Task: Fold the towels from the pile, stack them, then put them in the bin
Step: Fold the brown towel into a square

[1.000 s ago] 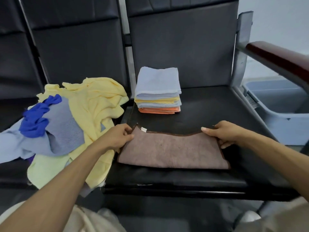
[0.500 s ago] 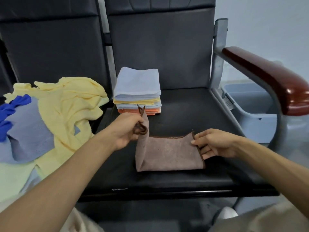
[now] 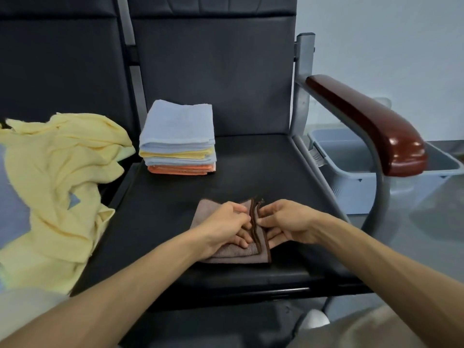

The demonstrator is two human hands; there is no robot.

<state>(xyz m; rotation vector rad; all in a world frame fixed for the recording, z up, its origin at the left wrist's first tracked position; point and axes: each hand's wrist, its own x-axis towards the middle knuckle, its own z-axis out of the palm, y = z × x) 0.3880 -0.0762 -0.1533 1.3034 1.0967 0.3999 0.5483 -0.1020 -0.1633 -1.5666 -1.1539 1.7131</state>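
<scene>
Black padded seats stand in a row before a pale wall, and we work on the seat [image 3: 251,177] directly before us. At its back left corner we have a stack of folded towels [image 3: 179,136], light blue on top, then yellow, and orange at the bottom, with the edges well aligned. Near the front edge, about in the middle, lies the brown towel [image 3: 233,256], a small thick rectangle with a darker border. Its free edges meet on the right side and stand up a little. Our left hand [image 3: 221,227] lies on it and our right hand [image 3: 288,222] comes from the right; they are close together and both pinch these edges. We judge this fold almost finished. On the neighbour seat at the left, the pile [image 3: 57,172] of unfolded towels, mostly yellow, is large. The grey bin [image 3: 351,159] beyond the right edge shows no towel in the part we see, so much work remains.
</scene>
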